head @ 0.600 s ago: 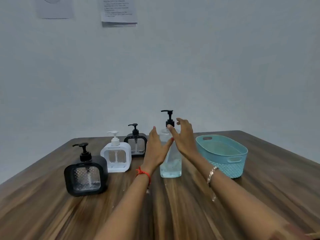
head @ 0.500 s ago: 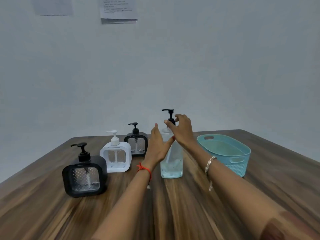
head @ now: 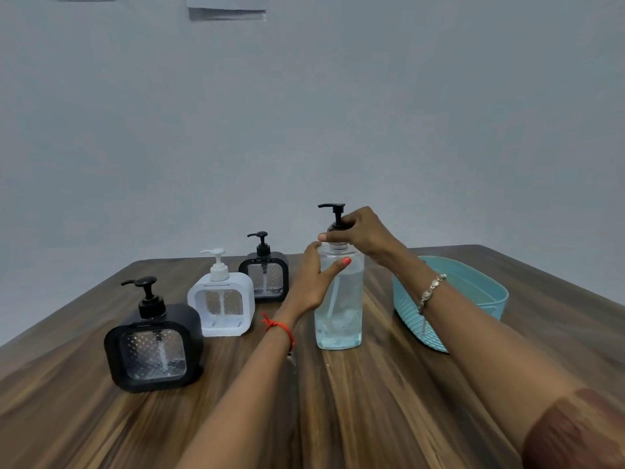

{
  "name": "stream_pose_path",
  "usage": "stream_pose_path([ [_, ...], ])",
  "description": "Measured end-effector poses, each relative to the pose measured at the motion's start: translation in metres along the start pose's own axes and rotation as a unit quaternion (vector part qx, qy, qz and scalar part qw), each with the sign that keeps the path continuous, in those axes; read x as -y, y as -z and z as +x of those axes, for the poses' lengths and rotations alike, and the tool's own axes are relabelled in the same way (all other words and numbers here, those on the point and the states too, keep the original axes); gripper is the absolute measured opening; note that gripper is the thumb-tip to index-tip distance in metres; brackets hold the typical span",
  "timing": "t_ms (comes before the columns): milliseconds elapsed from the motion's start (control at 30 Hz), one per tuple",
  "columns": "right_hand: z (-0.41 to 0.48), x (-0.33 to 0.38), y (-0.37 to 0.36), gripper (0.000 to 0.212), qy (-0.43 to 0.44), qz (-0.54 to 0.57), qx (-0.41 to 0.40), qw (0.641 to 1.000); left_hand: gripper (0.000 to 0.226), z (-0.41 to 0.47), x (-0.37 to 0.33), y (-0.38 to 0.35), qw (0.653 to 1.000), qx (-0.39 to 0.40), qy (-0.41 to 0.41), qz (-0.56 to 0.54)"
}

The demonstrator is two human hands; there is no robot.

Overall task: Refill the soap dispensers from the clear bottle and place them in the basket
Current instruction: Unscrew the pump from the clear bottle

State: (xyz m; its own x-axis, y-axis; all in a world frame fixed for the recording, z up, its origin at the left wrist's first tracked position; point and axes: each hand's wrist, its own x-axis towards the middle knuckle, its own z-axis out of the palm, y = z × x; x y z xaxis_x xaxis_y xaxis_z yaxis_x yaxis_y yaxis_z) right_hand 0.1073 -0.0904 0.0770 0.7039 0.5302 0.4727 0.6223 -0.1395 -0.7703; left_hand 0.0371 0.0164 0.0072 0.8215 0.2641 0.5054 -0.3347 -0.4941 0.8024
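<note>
A tall clear bottle (head: 339, 316) with a black pump stands upright at the table's middle, part full of clear liquid. My left hand (head: 313, 280) wraps its upper body from the left. My right hand (head: 360, 233) grips the black pump collar at its neck. Three square dispensers stand in a diagonal row on the left: a black one (head: 154, 346) nearest, a white one (head: 221, 304) behind it, and a second black one (head: 265, 275) farthest. A teal basket (head: 411, 313) sits to the right, partly hidden by my right forearm.
The wooden table (head: 338, 407) reaches a grey wall at the back. Paper sheets (head: 226, 8) hang high on that wall. The table's left edge slants behind the dispensers.
My right hand came down from beside the pump and closed on the bottle's collar. My left hand closed around the bottle's body. The bottle stayed in place.
</note>
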Motion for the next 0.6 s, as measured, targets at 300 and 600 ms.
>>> stream_pose_path([
  [300, 0.006, -0.017, 0.02, 0.041, -0.032, 0.262, 0.164, 0.95, 0.051, 0.004, 0.008, 0.001, 1.0, 0.009, 0.011, -0.015],
  [600, 0.003, -0.002, 0.019, 0.029, 0.0, -0.007, 0.022, 1.0, 0.049, 0.004, 0.01, 0.0, 1.0, 0.013, 0.006, -0.026],
])
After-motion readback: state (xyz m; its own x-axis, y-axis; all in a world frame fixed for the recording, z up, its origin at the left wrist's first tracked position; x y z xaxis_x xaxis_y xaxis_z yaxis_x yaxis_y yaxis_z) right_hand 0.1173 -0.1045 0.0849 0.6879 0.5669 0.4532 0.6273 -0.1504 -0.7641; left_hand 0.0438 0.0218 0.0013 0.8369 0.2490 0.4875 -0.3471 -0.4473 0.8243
